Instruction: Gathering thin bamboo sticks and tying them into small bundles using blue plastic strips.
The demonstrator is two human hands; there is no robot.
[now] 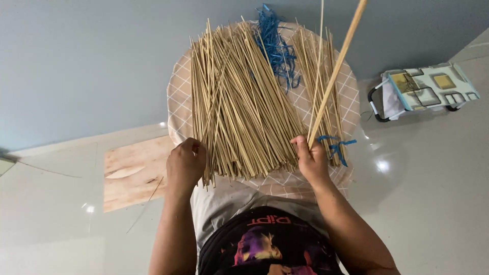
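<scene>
Seen from the head camera, looking straight down, a person works over a round stool top (179, 91) covered in a pale checked cloth, heaped with thin bamboo sticks (239, 97). Their long axes run away from the body, near ends by the hands and far ends fanned toward the grey wall (91, 61). The right hand (311, 162) sits at the near right edge of the heap, fingers closed in a pinch on a thicker stick (336, 66) that rises up and away to the right, its far end passing out of the top of the frame; a much thinner stick stands beside it, and whether that one is also in the pinch cannot be told. The left hand (185, 165) rests at the near left edge of the main pile, fingers curled down onto the stick ends; whether it grips any is hidden. A smaller bundle (316, 76) lies to the right of the main pile, just beyond the right hand, so that hand is the nearer to it. Blue plastic string (276, 48) trails between the two piles, and a shorter blue strip (336, 145) lies just beside the right hand. On the glossy floor, a wooden board (132, 170) lies to the left and a patterned bag (428, 91) well apart to the right.
</scene>
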